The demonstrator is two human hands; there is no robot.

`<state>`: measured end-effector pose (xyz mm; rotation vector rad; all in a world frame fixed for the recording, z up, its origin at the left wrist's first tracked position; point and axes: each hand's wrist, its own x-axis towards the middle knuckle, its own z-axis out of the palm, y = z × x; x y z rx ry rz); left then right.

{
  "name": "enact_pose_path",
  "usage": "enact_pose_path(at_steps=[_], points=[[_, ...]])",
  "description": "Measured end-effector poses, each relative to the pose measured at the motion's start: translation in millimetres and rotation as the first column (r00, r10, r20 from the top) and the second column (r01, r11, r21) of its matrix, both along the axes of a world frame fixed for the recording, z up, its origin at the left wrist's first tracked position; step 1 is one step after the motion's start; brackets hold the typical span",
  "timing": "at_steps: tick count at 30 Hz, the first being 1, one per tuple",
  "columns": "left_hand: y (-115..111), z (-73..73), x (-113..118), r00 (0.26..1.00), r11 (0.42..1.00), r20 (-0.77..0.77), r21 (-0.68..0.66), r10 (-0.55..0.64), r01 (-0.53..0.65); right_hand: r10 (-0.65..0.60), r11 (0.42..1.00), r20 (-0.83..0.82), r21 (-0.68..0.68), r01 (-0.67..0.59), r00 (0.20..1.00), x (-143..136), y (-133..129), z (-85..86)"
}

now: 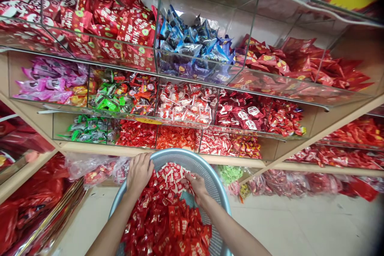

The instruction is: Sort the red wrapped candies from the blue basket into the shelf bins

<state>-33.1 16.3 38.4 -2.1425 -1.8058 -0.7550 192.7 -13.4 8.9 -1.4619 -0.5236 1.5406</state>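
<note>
Your hands were in the basket of red sweets.

You held the round grey basket (207,176) near you, its open mouth facing up toward the shelves (192,150) beyond. Your left hand (139,173) lay on the far left rim, fingers curled over the sweets (168,216). Your right hand (196,186) pinched a few wrapped sweets, fingers nearly closed.

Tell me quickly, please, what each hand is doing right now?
Left hand: fingers curled into the candies, grip hidden.
Right hand: pinching candies in the basket.
</note>
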Motion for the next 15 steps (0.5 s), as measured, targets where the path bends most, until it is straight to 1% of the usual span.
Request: enact_pose_path(at_steps=[4,8,12,15], points=[[0.3,-0.1,-0.1,1.0,1.0,0.003,-0.001,-0.002,0.002,0.016,1.0,0.014,0.004,-0.016,1.0,7.0,-1.5,8.8],[0.7,-0.5,0.0,1.0,1.0,0.012,0.002,-0.004,0.004,-0.022,0.998,-0.035,-0.061,0.019,0.999,9.7,-1.1,15.0],[0.8,-1.1,-0.4,1.0,1.0,0.015,-0.009,-0.004,0.004,-0.031,0.996,-0.098,-0.084,0.023,0.995,10.3,0.5,13.8],[0.8,-1.4,-0.4,1.0,1.0,0.023,-0.012,-0.007,0.007,-0.02,0.999,-0.044,-0.042,0.019,0.999,11.3,1.6,8.8]])
